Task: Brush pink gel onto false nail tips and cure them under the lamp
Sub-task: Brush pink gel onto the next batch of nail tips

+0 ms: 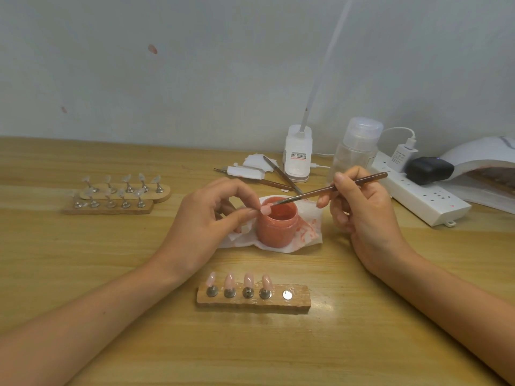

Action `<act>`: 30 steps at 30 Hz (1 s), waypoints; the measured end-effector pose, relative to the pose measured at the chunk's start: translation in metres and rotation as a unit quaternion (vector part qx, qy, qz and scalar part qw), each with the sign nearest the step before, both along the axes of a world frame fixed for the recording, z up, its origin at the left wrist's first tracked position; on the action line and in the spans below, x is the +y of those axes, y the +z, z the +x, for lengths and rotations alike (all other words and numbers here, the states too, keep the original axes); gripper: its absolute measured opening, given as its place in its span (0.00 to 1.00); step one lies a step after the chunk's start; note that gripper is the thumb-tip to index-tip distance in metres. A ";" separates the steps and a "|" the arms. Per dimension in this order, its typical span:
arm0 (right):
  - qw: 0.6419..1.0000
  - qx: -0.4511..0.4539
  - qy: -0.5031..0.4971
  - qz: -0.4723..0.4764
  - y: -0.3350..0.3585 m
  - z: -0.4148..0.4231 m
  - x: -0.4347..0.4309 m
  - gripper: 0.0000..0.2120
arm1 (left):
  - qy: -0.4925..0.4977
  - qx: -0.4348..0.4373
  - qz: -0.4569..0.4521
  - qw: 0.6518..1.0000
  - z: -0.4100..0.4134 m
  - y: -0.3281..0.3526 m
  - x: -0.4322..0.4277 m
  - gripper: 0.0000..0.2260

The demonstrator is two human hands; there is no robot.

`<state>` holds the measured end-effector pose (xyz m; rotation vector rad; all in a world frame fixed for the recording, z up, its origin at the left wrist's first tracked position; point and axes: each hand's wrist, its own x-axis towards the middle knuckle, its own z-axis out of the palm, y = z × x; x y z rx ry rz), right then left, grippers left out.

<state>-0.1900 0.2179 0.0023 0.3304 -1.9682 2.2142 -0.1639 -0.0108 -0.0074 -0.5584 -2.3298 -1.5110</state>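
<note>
Pinching the tip (264,209) between thumb and forefinger over the jar (276,229), the left hand (206,218) holds something light, stiff and probably slick, best gripped by its edges, clear of wet gel. The right hand (362,210) grips the brush (334,187), bristles at the tip. Both work above a wooden table (111,274) by a pale wall (167,79), lamp (485,160) at far right.

Soft even daylight, faint shadows, wide-angle bowing, slight blur
</note>
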 end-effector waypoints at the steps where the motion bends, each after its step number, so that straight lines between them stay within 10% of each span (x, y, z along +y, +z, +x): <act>1: 1.000 0.003 0.001 -0.005 0.000 0.000 0.000 0.09 | 0.000 0.000 0.001 1.000 0.000 0.000 0.000 0.04; 30: 1.000 -0.002 -0.022 0.015 0.001 0.000 0.000 0.08 | -0.001 -0.011 0.008 1.000 0.000 0.001 0.001 0.03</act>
